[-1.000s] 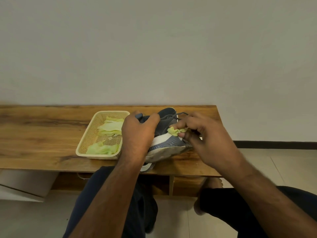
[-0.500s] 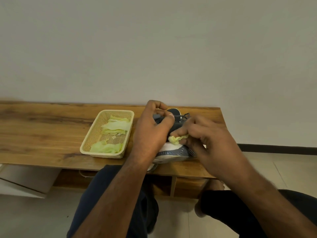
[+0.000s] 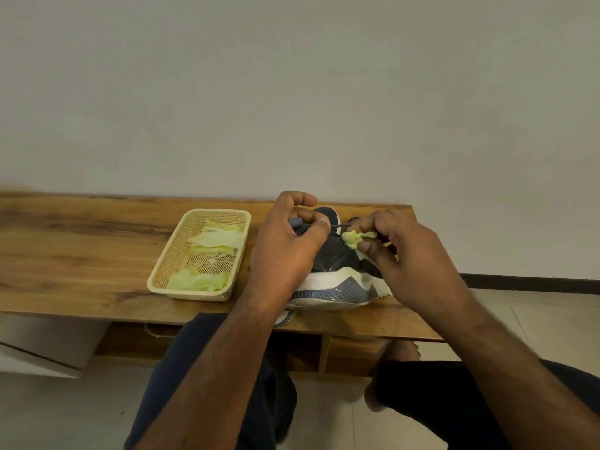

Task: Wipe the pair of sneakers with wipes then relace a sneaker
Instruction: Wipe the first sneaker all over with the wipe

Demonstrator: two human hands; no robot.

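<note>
Fingertips of the right hand (image 3: 418,254) pinch a crumpled green wipe (image 3: 356,238) against the dark sneaker (image 3: 337,277), whose laces are partly hidden. Curled around the collar, the left hand (image 3: 285,251) covers the heel. White-and-grey ridged sole rests at the wooden table (image 3: 81,248) edge. Alongside sits a cream perforated plastic basket (image 3: 168,271) holding more creased wipes (image 3: 217,241).

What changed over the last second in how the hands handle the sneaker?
The left hand shifted its grip up the sneaker, toward the collar and laces. The right hand kept pinching the green wipe against the upper. The basket of wipes stayed put on the bench.
</note>
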